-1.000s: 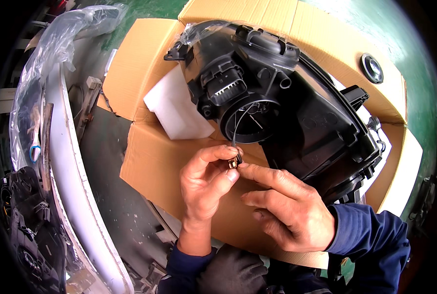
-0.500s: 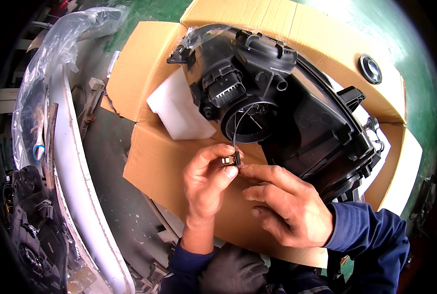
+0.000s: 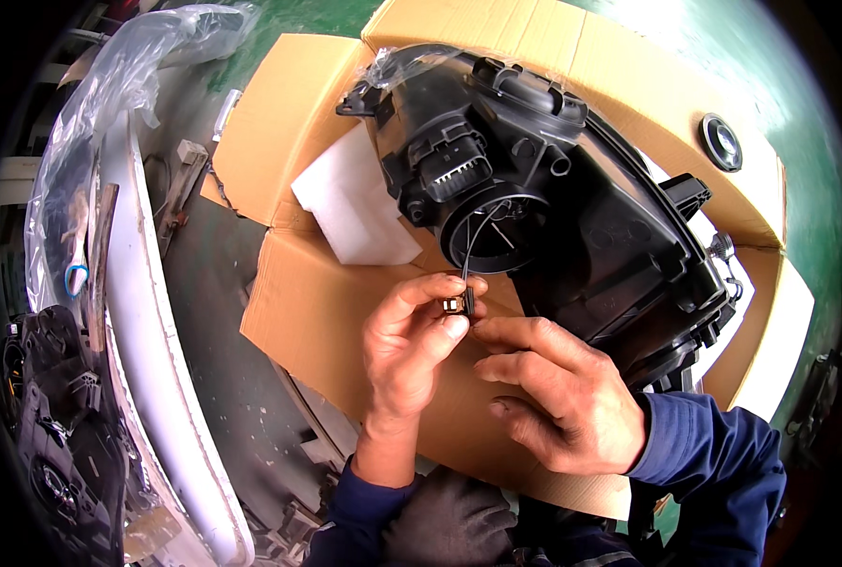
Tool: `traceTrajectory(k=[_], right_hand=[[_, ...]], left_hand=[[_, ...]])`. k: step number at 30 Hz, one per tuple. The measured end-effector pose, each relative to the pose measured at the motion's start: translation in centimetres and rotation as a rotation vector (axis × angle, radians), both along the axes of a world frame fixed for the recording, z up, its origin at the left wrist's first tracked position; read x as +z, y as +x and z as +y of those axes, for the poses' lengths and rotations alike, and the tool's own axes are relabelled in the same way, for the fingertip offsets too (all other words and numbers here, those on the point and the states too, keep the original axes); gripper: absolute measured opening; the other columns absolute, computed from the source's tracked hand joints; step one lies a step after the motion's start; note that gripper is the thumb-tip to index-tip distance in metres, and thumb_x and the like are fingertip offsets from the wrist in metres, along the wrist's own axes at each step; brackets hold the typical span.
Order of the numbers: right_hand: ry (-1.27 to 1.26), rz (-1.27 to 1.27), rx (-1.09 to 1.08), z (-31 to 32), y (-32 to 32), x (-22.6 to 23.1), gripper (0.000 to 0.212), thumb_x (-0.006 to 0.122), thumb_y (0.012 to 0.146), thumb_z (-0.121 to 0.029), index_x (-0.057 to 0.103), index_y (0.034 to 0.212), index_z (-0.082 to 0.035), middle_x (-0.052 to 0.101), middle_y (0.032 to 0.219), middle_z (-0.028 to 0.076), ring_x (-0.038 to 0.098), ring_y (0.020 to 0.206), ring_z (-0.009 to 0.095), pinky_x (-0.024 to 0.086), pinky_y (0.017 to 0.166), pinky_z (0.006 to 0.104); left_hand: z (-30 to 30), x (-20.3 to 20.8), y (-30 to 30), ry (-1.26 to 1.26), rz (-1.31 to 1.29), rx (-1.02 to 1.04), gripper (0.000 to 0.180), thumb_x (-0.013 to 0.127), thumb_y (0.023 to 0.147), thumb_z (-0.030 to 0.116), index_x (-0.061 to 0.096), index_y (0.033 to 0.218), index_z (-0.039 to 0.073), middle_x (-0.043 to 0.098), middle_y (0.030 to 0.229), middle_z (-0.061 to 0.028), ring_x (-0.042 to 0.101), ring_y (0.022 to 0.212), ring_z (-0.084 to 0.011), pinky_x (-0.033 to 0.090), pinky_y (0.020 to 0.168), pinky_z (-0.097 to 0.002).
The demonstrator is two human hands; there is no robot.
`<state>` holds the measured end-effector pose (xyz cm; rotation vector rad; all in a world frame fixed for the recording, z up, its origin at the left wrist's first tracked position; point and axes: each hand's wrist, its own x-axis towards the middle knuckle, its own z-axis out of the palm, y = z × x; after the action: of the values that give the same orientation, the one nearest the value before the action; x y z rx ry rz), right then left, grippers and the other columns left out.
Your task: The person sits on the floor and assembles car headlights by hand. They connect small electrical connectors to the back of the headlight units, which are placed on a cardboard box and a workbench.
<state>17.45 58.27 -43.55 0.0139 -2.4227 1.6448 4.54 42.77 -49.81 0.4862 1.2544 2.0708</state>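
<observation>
My left hand (image 3: pixel 407 340) pinches a small black bulb connector (image 3: pixel 469 301) with bright metal contacts, between thumb and fingers. A thin wire (image 3: pixel 466 250) runs from it up into the round opening of a black headlight housing (image 3: pixel 619 246). My right hand (image 3: pixel 567 397) has its index fingertip close against the connector's lower end. Its other fingers curl loosely, and its thumb is hidden, as is anything it may grip. The headlight lies with its back upward on an opened cardboard box (image 3: pixel 293 312).
White foam (image 3: pixel 355 203) sits beside the housing. A round black cap (image 3: pixel 721 142) rests on the box's far right flap. On the left stand a long white panel (image 3: pixel 147 312), clear plastic wrap (image 3: pixel 90 113) and dark car parts (image 3: pixel 71 425).
The view has shifted slightly, so the headlight and box appear a little to the right. Both hands keep nearly the same pose at the connector.
</observation>
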Motion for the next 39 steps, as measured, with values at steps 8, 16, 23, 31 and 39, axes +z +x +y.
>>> traceTrajectory(k=[8,16,23,31,39], right_hand=[[-0.008,0.000,0.003,0.11,0.05,0.00,0.037,0.072,0.076,0.002,0.062,0.112,-0.001,0.058,0.125,0.019,0.065,0.105,0.037,0.057,0.087,0.0408],[-0.001,0.008,0.007,0.27,0.11,-0.12,0.040,0.072,0.076,0.002,0.062,0.114,0.000,0.058,0.124,0.019,0.065,0.104,0.037,0.057,0.086,0.0408],[0.001,-0.007,0.022,0.11,-0.03,0.14,0.038,0.072,0.076,0.001,0.061,0.113,0.000,0.060,0.120,0.018,0.065,0.102,0.037,0.057,0.085,0.0409],[-0.054,-0.049,0.033,0.04,0.09,-0.05,0.037,0.074,0.076,0.002,0.064,0.112,0.001,0.061,0.122,0.020,0.065,0.106,0.038,0.056,0.087,0.0423],[-0.014,0.000,0.016,0.63,0.09,-0.30,0.036,0.072,0.077,0.000,0.062,0.111,-0.001,0.062,0.116,0.016,0.066,0.096,0.036,0.057,0.080,0.0407]], left_hand=[[0.10,-0.05,0.12,0.005,0.010,0.013,0.032,0.062,0.091,-0.005,0.063,0.123,-0.001,0.066,0.118,-0.0174,0.066,0.100,-0.0188,0.056,0.093,-0.0349],[0.18,-0.30,0.25,-0.017,0.075,0.033,0.033,0.062,0.090,-0.009,0.064,0.122,0.000,0.066,0.118,-0.0158,0.065,0.099,-0.0172,0.055,0.090,-0.0316],[0.08,-0.21,0.06,-0.065,0.260,0.089,0.036,0.063,0.086,-0.012,0.062,0.119,0.002,0.062,0.117,-0.0146,0.063,0.101,-0.0179,0.054,0.092,-0.0322],[0.34,-0.20,0.09,-0.078,0.267,0.079,0.033,0.061,0.085,-0.012,0.061,0.115,0.003,0.059,0.117,-0.0140,0.063,0.099,-0.0185,0.055,0.085,-0.0325],[0.57,-0.12,0.40,-0.039,0.134,0.046,0.031,0.061,0.087,-0.013,0.062,0.116,0.000,0.063,0.121,-0.0157,0.065,0.104,-0.0184,0.056,0.091,-0.0312]])
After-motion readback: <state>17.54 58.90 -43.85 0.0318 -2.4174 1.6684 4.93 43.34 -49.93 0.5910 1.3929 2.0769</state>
